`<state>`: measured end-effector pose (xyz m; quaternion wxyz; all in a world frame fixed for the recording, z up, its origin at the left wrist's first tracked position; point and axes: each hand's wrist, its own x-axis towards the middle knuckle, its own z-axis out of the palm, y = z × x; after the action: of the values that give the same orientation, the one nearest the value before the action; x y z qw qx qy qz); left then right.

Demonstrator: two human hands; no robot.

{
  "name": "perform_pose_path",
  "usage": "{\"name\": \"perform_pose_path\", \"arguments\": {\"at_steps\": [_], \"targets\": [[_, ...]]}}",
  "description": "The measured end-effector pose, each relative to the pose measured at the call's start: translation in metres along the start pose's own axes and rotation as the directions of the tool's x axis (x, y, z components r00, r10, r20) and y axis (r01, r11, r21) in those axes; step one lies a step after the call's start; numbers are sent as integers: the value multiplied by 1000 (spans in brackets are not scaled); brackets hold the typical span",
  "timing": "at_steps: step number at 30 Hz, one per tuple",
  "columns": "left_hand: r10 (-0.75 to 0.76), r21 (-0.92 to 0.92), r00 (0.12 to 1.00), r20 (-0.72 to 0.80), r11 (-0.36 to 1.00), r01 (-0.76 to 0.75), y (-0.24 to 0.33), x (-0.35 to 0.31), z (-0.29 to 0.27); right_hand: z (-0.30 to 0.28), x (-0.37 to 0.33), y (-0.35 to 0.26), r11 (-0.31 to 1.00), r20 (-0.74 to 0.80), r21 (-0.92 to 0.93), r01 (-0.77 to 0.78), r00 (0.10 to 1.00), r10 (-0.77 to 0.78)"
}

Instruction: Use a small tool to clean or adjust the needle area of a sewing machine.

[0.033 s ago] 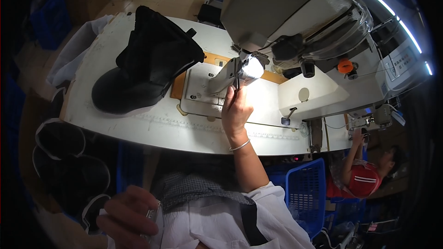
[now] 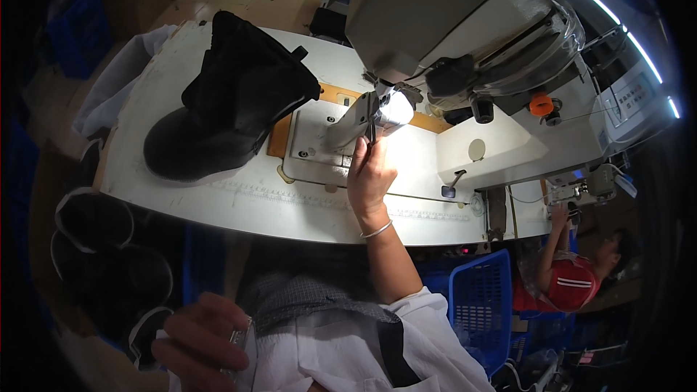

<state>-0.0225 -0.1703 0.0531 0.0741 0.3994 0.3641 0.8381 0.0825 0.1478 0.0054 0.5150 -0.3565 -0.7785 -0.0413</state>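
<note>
My right hand (image 2: 372, 178), with a bracelet at its wrist, reaches up to the sewing machine's post (image 2: 354, 122). Its thumb and fingers are closed on a slim dark tool (image 2: 373, 133), which points up toward the brightly lit needle area; the kind of tool is not clear. Low at the left, my left hand (image 2: 202, 341) is held near my body with curled fingers. A small shiny object (image 2: 242, 337) shows beside it, too unclear to name. On the table, left of the post, lies a black boot (image 2: 225, 109), its sole end toward the near left.
The machine head (image 2: 428, 7) overhangs the white table (image 2: 290, 210), which has a ruler strip along its near edge. A blue basket (image 2: 479, 297) stands at the right, near a co-worker in red (image 2: 570, 283). More dark boot pieces (image 2: 109, 261) hang at the left.
</note>
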Motion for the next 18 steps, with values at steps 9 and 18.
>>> {"name": "perform_pose_path", "arguments": {"at_steps": [9, 18], "targets": [[-153, 177, 988, -7, 973, 152, 6, -15, -29, 0, -1, -3, 998, 36, 39, -56, 998, 54], [15, -278, 984, 176, 960, 36, -2, 19, 3, 3, -1, 1, 996, 35, 34, -84, 996, 82]]}}
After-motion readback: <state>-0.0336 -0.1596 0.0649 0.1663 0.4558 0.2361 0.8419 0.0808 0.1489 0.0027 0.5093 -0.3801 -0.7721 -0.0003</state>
